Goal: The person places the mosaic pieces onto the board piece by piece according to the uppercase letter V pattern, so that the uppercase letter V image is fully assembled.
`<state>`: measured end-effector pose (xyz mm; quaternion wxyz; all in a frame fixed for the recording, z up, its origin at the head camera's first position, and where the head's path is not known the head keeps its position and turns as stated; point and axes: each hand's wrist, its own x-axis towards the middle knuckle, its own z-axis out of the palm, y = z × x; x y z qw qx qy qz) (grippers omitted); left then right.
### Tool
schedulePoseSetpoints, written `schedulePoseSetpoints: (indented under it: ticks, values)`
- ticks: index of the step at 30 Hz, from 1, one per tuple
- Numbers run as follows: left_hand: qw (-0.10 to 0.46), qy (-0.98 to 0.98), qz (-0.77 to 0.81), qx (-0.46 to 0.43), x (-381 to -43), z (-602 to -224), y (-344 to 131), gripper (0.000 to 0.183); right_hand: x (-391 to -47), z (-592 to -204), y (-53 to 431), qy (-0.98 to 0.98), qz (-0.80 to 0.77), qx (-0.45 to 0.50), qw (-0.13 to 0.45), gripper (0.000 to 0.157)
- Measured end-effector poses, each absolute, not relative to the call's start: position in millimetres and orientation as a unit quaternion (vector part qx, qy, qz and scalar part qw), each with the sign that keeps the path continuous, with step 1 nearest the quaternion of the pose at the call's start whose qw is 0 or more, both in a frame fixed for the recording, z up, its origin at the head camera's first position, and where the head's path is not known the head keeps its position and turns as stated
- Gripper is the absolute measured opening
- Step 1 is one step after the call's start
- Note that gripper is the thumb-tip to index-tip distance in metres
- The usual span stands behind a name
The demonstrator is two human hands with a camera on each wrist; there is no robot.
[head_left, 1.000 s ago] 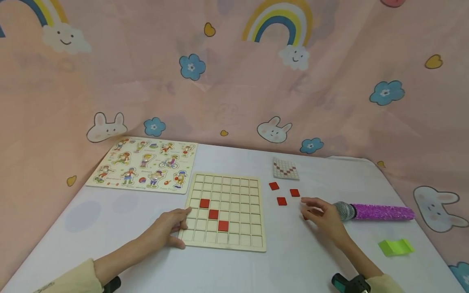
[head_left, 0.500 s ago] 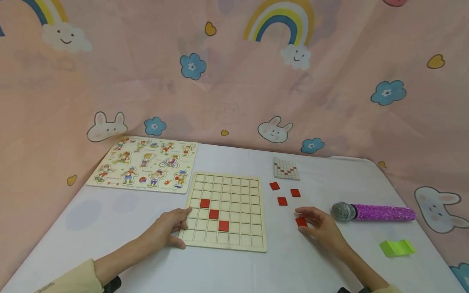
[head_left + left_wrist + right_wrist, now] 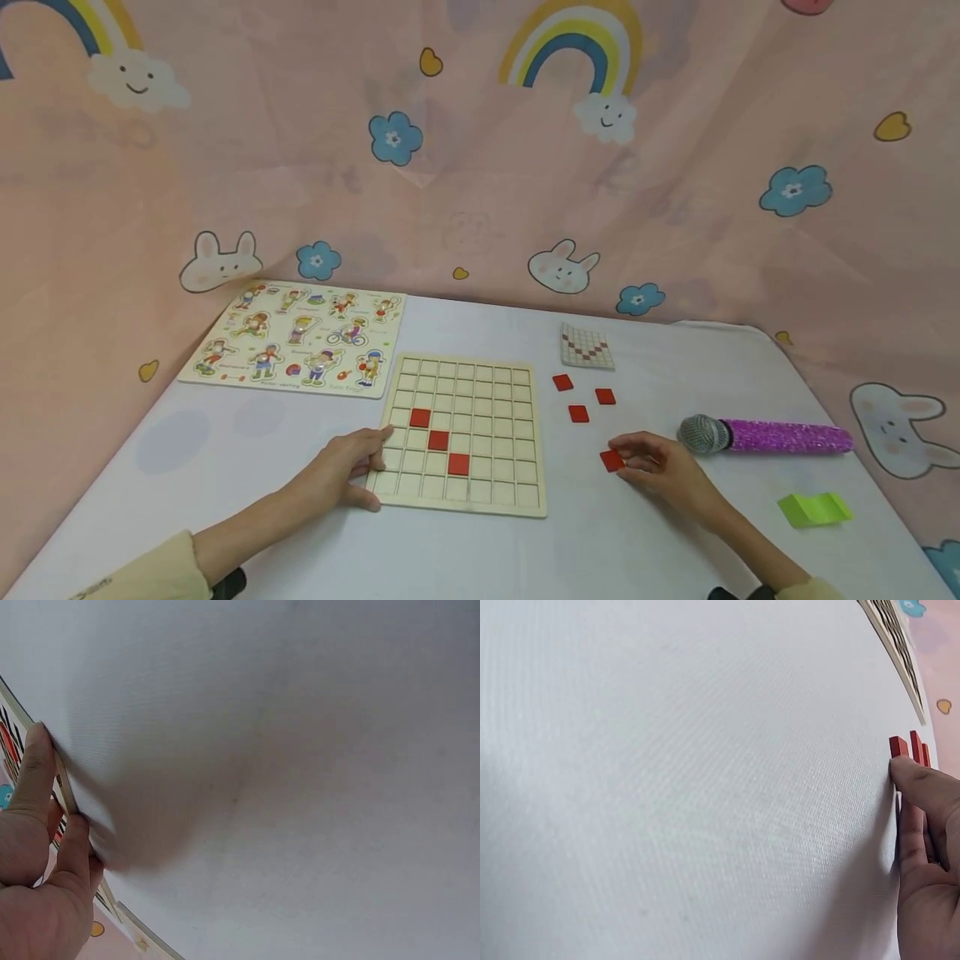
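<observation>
My left hand point(image 3: 333, 471) rests against the left edge of the pale wooden grid board point(image 3: 491, 433), fingertips and thumb touching its side; in the left wrist view the fingers point(image 3: 71, 855) lie along that edge. Three red square tiles sit in a diagonal line in the board's cells, one of them a middle tile point(image 3: 438, 440). To the right of the board, my right hand point(image 3: 663, 471) pinches a loose red square tile point(image 3: 612, 461) at its right side, close over the table. The thumb point(image 3: 919, 780) covers part of this tile in the right wrist view.
Three more red tiles, including one nearest the board point(image 3: 578, 414), lie behind the right hand. A small pattern card point(image 3: 587, 346) is beyond them. A purple microphone point(image 3: 783, 436) and a green block point(image 3: 815, 510) lie at right, a picture puzzle board point(image 3: 300, 337) at back left.
My right hand has drawn a red tile from under its fingers a little left and toward me, and the tile has turned slightly. The left hand and grid board stay put.
</observation>
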<state>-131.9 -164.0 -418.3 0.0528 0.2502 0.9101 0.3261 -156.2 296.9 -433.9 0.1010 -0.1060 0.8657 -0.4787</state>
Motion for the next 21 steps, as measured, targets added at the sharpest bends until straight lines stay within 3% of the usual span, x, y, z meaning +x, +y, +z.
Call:
schedulePoseSetpoints:
  ticks: [7,21]
  values:
    - [0.049,0.896,0.351,0.269,-133.4,-424.2,-170.6,0.039,-159.3,-434.1,297.1,0.877,-0.457,-0.122,0.081,0.033]
    - [0.049,0.873,0.397,0.277,-133.2,-427.8,-176.4,0.039,-155.6,-437.2,299.5,0.853,-0.502,-0.128,0.068,0.033]
